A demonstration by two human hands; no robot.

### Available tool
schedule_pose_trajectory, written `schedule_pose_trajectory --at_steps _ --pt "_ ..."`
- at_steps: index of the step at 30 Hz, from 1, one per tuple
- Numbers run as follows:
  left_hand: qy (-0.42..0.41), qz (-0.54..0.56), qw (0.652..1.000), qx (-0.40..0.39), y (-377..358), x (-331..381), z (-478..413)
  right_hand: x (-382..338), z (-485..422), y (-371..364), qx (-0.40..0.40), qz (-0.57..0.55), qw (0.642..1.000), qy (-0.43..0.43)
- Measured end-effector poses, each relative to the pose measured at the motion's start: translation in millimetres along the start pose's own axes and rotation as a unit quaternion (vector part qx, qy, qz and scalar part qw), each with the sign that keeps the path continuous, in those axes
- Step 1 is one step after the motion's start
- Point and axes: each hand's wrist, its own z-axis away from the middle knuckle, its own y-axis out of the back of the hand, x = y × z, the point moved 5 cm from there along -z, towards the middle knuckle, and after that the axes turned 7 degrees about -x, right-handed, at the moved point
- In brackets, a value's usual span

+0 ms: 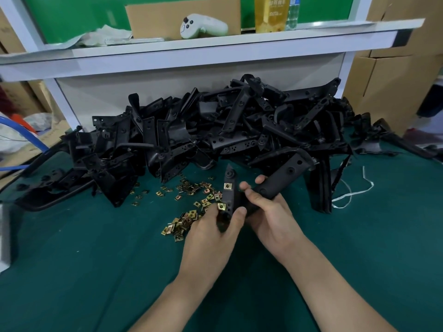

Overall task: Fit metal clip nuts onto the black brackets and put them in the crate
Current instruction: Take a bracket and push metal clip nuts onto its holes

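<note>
- A black bracket (282,174) is held over the middle of the green table (96,259); two fitted clip nuts (227,186) are seen on its upright arm.
- Its lower end is gripped by the left hand (211,228), fingers curled round it.
- Its other arm is clasped by the right hand (268,212), fingers wrapped round it.
- Loose clip nuts (182,221) are scattered just left of the hands; a bracket pile (215,130) is heaped along the far edge.

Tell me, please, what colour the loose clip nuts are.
The clip nuts are brassy gold, seen in the head view.
</note>
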Motion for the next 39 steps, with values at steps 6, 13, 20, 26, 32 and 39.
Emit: schedule_pose_trajectory --at_steps 6,13,20,26,32,39 --pt "-0.006 -0.03 0.999 0.039 1 2 0 4 0 -7 -0.002 -0.004 1.0 -0.004" --pt "-0.03 -0.097 0.994 0.041 0 1 -1 6 1 -7 0.005 -0.005 1.0 -0.007" --pt "-0.061 -0.152 0.984 0.069 5 5 0 8 1 -6 0.002 -0.009 1.0 -0.007" --pt "-0.043 -0.159 0.983 0.083 8 9 1 7 0 -6 0.003 -0.027 1.0 -0.01" --pt "-0.06 -0.148 0.982 0.101 14 15 1 7 0 -5 0.004 -0.044 0.999 -0.015" --pt "-0.072 -0.099 0.988 0.092 20 15 0 9 0 -7 -0.004 -0.035 0.999 -0.024"
